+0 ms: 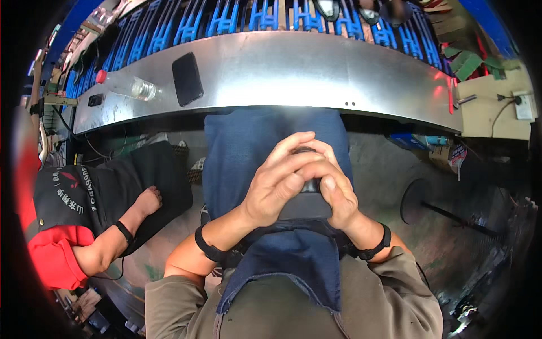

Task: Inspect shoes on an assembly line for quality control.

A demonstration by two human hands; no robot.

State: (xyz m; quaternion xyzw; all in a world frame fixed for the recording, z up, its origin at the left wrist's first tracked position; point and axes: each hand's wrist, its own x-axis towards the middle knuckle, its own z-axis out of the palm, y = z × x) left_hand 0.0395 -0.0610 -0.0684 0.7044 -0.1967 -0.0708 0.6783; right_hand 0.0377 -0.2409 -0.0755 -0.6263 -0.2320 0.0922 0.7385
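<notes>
Above my lap, my left hand (278, 183) and my right hand (334, 183) come together, their fingers stretched out, loosely bent and overlapping at the tips. I see nothing gripped in either one. Behind and below them shows a dark grey, block-like thing (306, 208), partly covered by the hands; whether they touch it I cannot tell. A dark blue apron (234, 141) covers my legs. Each wrist wears a black band.
Ahead runs a curved metal counter (271, 68), bearing a black phone (187, 79), a clear bottle with a red cap (129, 86) and a small black object (95, 100). Blue racks (226, 17) line its far side. At left sits a co-worker with a resting hand (148, 201).
</notes>
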